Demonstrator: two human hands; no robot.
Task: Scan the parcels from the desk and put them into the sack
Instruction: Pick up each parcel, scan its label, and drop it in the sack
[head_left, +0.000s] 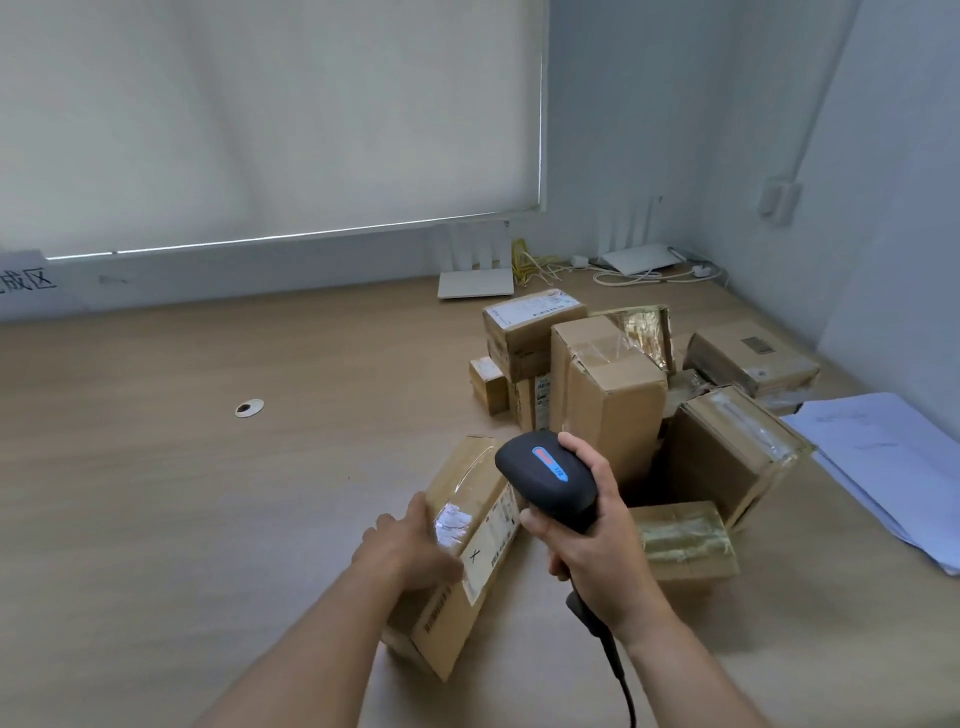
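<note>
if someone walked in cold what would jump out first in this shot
The black barcode scanner stands out first, held in the right hand low in the middle and aimed at the labelled cardboard parcel that the left hand steadies on the wooden desk. Behind it, a heap of brown parcels is piled at the right of the desk, with white papers at the far right edge.
</note>
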